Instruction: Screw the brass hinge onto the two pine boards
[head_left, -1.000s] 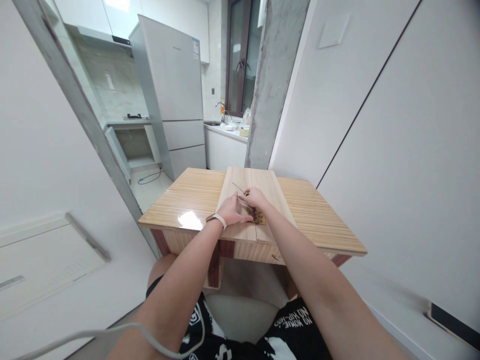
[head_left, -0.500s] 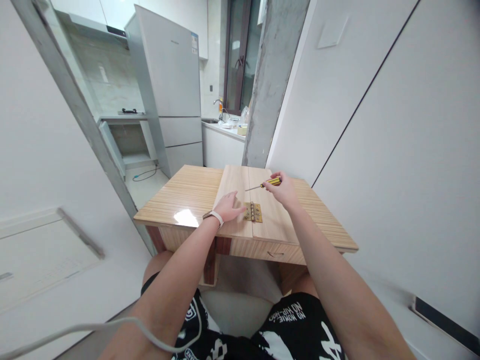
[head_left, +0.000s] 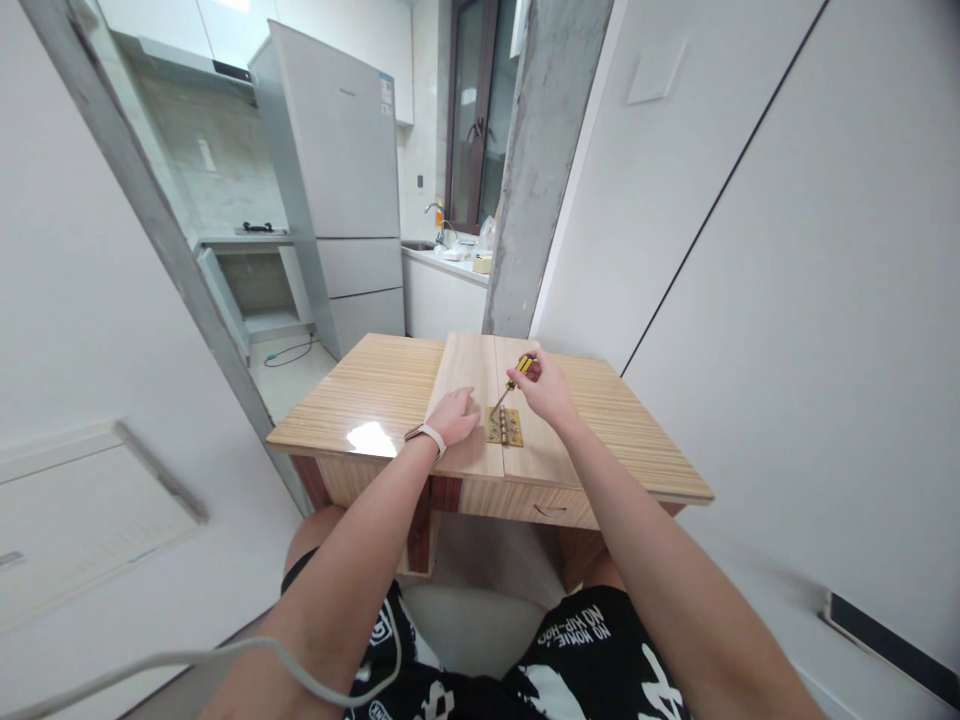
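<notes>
A yellow-and-black screwdriver (head_left: 520, 372) is held by its handle in my right hand (head_left: 546, 385), tilted, with its tip down at the upper left part of a brass hinge (head_left: 504, 427). The hinge lies flat across the seam between two pale wooden boards (head_left: 472, 365), and several screw heads or holes show on it. My left hand (head_left: 454, 413) rests on the left board just beside the hinge, its fingers stretched out and holding nothing. A watch with a light strap (head_left: 432, 436) is on the left wrist.
The boards lie on a wooden desk (head_left: 360, 390) with a drawer (head_left: 551, 508) in front. White walls stand close on both sides. A refrigerator (head_left: 337, 150) and a sink counter (head_left: 446, 262) are beyond. A pale cable (head_left: 247, 645) crosses near my lap.
My right hand has moved left and down, and the screwdriver has swung from nearly level to steep, its tip now at the hinge. My left hand has drawn slightly away from the hinge.
</notes>
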